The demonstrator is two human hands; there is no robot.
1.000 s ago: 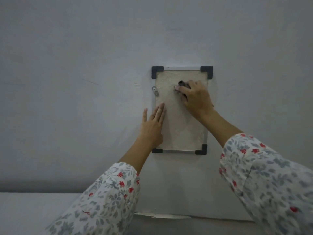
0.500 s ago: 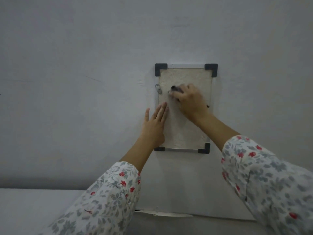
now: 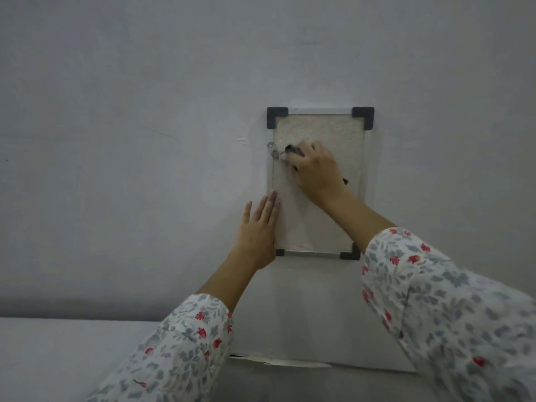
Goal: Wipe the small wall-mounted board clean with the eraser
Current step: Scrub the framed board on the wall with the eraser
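we find no readable writing on the board [image 3: 319,216] (mounted on the wall [image 3: 145,140]). our right hand [image 3: 314,169] grips the eraser [image 3: 293,150] at its left edge; our left hand [image 3: 258,227] presses flat, fingers straight.

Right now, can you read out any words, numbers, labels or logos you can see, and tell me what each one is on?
None can be read.
The board shows only a smudged, mottled surface, no writing.
The dark eraser in the right hand shows no readable label.
The wall and the floral sleeve bear no text.
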